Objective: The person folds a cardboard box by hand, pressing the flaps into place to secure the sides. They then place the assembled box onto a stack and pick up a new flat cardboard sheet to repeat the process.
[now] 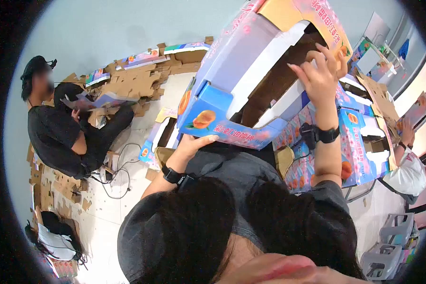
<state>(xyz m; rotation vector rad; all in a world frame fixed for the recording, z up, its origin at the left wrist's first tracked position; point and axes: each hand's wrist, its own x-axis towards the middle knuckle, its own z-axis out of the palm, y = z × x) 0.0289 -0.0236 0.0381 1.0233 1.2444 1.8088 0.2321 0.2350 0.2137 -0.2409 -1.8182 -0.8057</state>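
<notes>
A printed cardboard peach box [208, 106] is raised and tilted before my chest, with peach pictures on blue and lilac panels. Its cut-out top shows a bare brown inside. My left hand [191, 145] grips the near lower corner, thumb along the blue end panel and fingers hidden underneath. Over the right side of the opening, my right hand [321, 71] has its fingers spread and slightly curled, overlapping the box's edge in this view.
More peach boxes [352, 142] stand stacked on the right, with another [158, 137] behind at left. A person [57, 123] sits on the left holding a printed sheet, near flat cardboard [132, 83]. Another person [409, 175] is at far right, by grey stools [381, 260]. Cables [120, 177] cross the floor.
</notes>
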